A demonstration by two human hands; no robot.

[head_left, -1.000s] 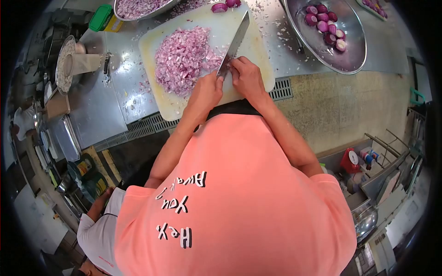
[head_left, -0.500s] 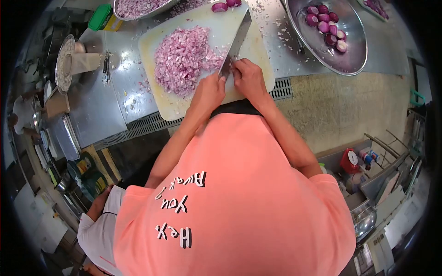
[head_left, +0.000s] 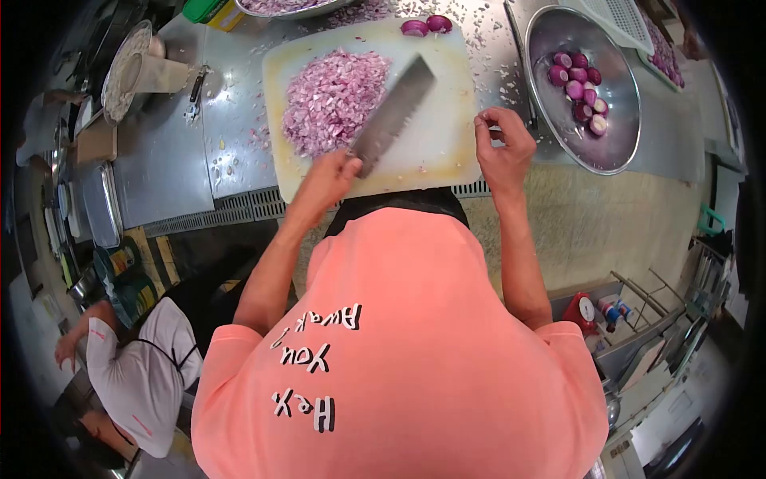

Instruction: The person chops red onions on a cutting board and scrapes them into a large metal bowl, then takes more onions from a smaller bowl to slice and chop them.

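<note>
Left hand point(head_left: 325, 180) clasps a knife point(head_left: 396, 112) beside chopped onion point(head_left: 329, 102); right hand point(head_left: 508, 150) curls, whether its grip holds anything unclear.

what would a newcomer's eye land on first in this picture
Probably the broad knife in the left hand, slanting over the cutting board beside a heap of chopped onion. The bright pink shirt with upside-down lettering fills the lower middle. At upper right, a metal bowl holds a cluster of purple onions.

Glossy metal bowl point(head_left: 590, 156), shiny metal table point(head_left: 233, 102), smooth metal knife point(head_left: 395, 113) – matt plastic-looking cutting board point(head_left: 443, 120) – matt cloth shirt point(head_left: 431, 335)
</note>
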